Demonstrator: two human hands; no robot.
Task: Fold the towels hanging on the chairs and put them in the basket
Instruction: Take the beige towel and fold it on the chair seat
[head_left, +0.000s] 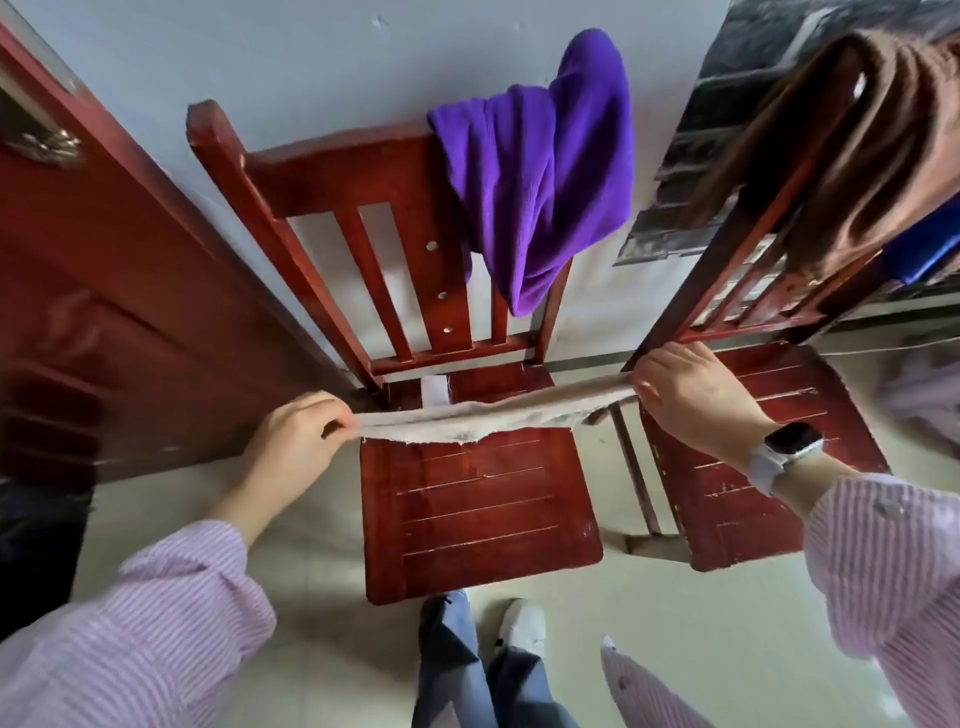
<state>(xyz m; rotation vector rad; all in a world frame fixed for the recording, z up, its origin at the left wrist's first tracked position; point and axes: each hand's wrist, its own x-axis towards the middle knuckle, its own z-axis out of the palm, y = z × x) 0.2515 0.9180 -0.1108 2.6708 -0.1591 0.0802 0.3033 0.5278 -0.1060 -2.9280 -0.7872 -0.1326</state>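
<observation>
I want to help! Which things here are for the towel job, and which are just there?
For the job: beige towel held by both hands, purple towel, brown towel, two chairs.
Just there: door, wall poster, wristwatch.

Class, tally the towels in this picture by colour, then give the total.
Purple towel, hanging on the middle chair: 1
Brown towel, hanging on the right chair: 1
Pale beige towel, stretched between the left hand and right hand: 1
Total: 3
</observation>
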